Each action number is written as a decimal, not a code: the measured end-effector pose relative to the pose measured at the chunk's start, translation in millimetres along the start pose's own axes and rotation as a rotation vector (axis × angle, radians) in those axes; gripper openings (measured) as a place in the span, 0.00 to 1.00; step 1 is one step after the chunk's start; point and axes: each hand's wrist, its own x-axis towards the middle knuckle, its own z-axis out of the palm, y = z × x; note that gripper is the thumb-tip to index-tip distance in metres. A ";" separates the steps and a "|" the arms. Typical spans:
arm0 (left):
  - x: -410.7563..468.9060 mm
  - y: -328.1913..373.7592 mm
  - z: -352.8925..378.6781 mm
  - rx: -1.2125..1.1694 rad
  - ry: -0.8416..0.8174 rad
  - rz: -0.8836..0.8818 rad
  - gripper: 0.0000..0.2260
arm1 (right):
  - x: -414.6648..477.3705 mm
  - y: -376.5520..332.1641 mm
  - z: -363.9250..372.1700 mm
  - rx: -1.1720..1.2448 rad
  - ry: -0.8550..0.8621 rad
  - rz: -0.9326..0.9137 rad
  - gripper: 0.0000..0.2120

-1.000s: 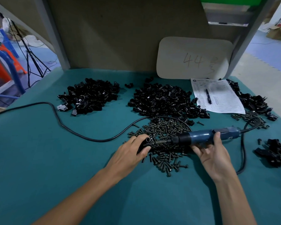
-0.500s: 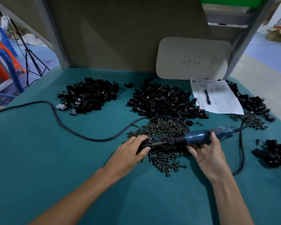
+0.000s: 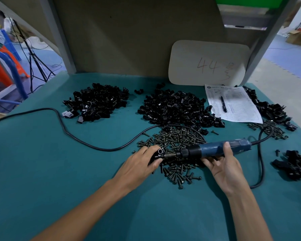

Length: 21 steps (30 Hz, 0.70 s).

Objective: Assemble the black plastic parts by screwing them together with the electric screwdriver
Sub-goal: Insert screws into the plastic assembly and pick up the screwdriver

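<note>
At frame centre, over the screws, my left hand grips a black part; my right hand holds the screwdriver level, bit against it.

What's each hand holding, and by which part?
The left hand grips a black plastic part around its body. The right hand holds the electric screwdriver by its blue barrel, mid-length.

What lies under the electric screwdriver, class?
Loose dark screws, heaped on the teal table, lie beneath the black front end of the electric screwdriver. The right hand holding its blue body hides whatever lies under that part.
</note>
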 end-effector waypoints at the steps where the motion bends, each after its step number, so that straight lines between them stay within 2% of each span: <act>1: -0.1 -0.1 0.2 0.003 0.001 0.001 0.18 | -0.2 0.0 0.0 0.001 0.001 0.000 0.23; 21: -1.5 0.1 0.5 0.030 0.015 0.035 0.18 | -3.5 -1.3 2.3 0.006 0.007 0.020 0.23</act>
